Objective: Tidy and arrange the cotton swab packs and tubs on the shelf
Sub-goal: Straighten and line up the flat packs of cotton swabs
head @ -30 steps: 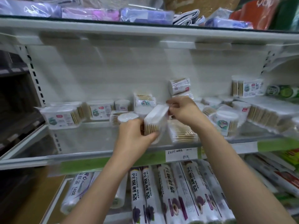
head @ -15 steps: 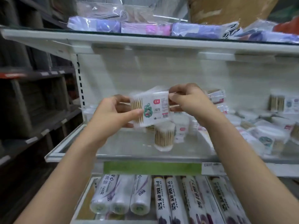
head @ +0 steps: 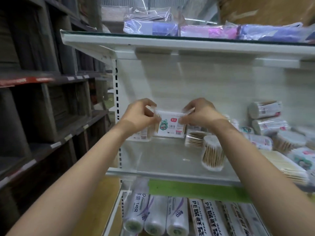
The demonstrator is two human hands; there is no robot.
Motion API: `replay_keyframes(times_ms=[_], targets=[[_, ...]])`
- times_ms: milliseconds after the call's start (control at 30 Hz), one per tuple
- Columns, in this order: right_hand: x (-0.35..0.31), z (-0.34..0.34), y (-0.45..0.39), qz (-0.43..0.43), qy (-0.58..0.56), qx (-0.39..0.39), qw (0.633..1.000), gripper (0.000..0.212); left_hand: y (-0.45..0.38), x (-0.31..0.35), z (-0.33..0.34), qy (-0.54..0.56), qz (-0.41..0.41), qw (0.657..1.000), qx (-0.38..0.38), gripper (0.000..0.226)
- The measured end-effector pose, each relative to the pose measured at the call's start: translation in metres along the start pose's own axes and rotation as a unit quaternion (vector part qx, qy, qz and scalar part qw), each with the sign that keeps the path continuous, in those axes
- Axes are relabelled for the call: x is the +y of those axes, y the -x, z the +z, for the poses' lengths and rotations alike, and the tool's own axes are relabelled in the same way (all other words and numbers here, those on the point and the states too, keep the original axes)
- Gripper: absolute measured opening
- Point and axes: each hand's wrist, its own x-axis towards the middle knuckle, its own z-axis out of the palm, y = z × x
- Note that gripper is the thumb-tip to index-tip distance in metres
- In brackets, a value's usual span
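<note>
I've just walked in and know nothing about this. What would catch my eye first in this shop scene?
Most striking are the two bare hands, left hand and right hand, pinching the ends of a flat cotton swab pack at the back left of the white shelf. Just right of it, a round tub of swabs stands alone near the front, with a jumble of packs piled further right. Below, rolls of plastic wrap lie side by side.

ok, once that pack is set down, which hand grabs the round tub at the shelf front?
Right, probably. The right hand is nearer the round tub, which stands below it and to its right; the left hand holds the pack's far end.
</note>
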Motion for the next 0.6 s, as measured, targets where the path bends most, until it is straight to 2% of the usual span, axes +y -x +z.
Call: replay_keyframes(times_ms=[167,367,500,600], targets=[[0.015,0.008,-0.007,0.036,0.028,0.0,0.999,0.039,-0.015,-0.009,0.013,-0.08,0.035,0.996,-0.021,0.035],[0.017,0.021,-0.01,0.034,0.096,0.013,0.995,0.029,-0.029,-0.026,0.027,-0.196,0.031,0.979,-0.035,0.034],[0.014,0.021,-0.008,0.012,0.114,-0.005,0.993,0.036,-0.028,-0.029,0.032,-0.226,0.046,0.973,-0.02,0.036],[0.019,0.011,0.002,0.0,0.094,0.023,0.995,0.041,-0.02,-0.018,0.031,-0.214,0.067,0.975,0.009,0.044]])
